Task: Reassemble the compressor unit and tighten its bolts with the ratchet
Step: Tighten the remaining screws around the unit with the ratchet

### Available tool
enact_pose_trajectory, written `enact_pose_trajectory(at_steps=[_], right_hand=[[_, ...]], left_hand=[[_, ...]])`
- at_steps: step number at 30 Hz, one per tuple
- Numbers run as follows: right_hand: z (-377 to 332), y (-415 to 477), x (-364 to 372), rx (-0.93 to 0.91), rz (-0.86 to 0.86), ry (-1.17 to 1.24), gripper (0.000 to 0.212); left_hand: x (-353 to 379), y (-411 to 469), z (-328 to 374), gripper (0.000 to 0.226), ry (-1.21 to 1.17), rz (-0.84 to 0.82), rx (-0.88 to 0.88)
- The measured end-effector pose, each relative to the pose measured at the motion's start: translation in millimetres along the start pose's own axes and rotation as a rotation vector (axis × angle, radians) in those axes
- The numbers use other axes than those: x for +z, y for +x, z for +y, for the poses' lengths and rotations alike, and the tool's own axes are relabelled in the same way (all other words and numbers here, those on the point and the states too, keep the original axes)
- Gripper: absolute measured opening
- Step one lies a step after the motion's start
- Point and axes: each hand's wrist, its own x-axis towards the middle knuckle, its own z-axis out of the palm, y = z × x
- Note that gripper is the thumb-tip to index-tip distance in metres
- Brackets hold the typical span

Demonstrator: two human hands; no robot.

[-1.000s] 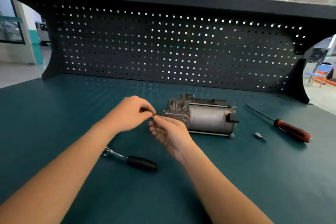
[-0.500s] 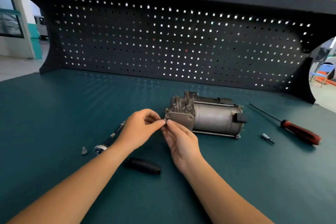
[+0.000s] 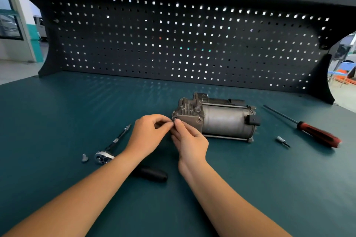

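The grey metal compressor unit (image 3: 221, 119) lies on its side on the green bench, its square end plate facing me. My left hand (image 3: 148, 132) and my right hand (image 3: 189, 140) meet at the plate's lower left corner, fingertips together, pinching a small bolt (image 3: 175, 119) against that corner. The ratchet (image 3: 104, 157) lies to the left with its head near a loose bolt (image 3: 84, 158); its black handle (image 3: 152, 174) shows below my left forearm. A long extension bar (image 3: 119, 137) lies angled beside it.
A red-handled screwdriver (image 3: 316, 133) and a small bit (image 3: 282, 140) lie right of the compressor. A black pegboard (image 3: 183, 44) walls the back of the bench (image 3: 57, 111).
Both hands moved forward and right from the open bench to the compressor's end plate, still pinching the small bolt. The camera tilted, bringing the ratchet head and loose bolt into view.
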Motion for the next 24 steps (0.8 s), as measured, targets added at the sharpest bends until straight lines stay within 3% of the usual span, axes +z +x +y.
enact_pose_trajectory(at_steps=[9, 13, 18, 24], right_hand=[[-1, 3, -1, -0.037, -0.047, -0.047, 0.015], [1, 5, -3, -0.136, -0.033, -0.226, 0.014], [-3, 11, -9, -0.457, -0.024, -0.719, 0.012], [-3, 13, -11, -0.441, -0.024, -0.772, 0.010]], left_hand=[[2, 3, 2, 0.012, -0.079, 0.020, -0.067], [3, 1, 2, 0.014, -0.041, 0.029, -0.020], [8, 0, 2, 0.007, 0.100, 0.081, 0.109], [8, 3, -2, 0.009, 0.052, 0.088, 0.068]])
